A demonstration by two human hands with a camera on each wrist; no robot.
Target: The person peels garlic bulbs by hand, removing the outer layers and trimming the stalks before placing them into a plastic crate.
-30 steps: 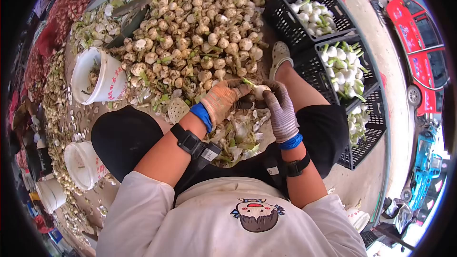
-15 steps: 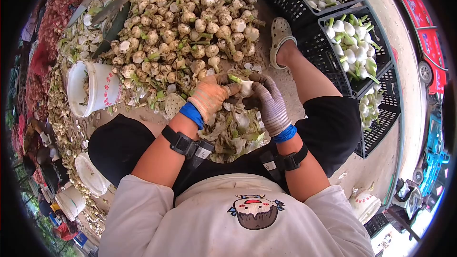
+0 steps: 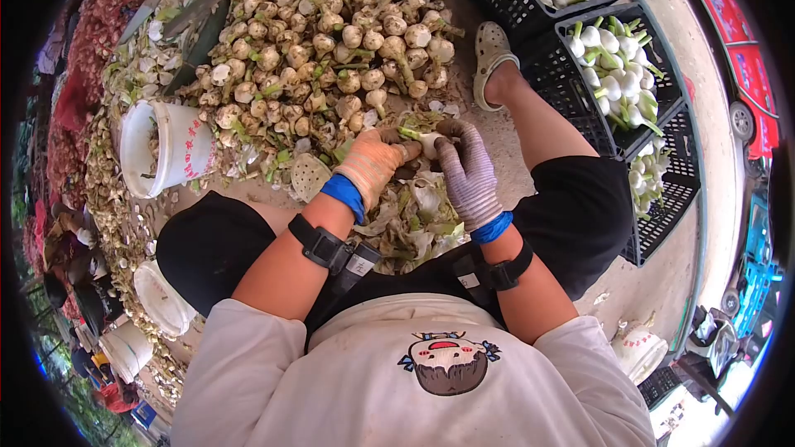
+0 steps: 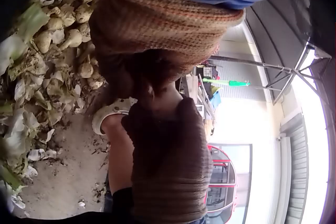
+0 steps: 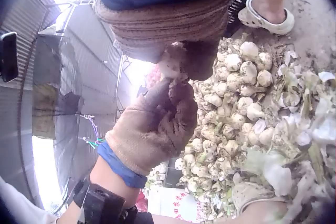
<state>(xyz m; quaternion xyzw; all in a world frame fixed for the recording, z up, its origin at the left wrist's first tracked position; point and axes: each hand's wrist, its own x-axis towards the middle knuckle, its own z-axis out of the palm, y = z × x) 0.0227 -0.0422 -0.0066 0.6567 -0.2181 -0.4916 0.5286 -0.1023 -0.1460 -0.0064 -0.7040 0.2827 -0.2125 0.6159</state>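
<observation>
A garlic bulb with a pale, peeled-looking side and a short green stem is between my two gloved hands, above a heap of loose skins. My left hand, in an orange-stained glove, pinches it by the stem side. From the other side my right hand, in a grey striped glove with dark fingertips, grips the white bulb. In the right wrist view the bulb shows between both sets of fingers. The left wrist view has it mostly hidden behind the gloves.
A large pile of unpeeled garlic lies in front. Black crates of white garlic stand at the right, beside my clog. A white bucket is at the left, with further white buckets behind it.
The head view has shifted, so the crates appear farther right. Both hands stay on the garlic bulb, and the fingers of my right hand have changed position around it.
</observation>
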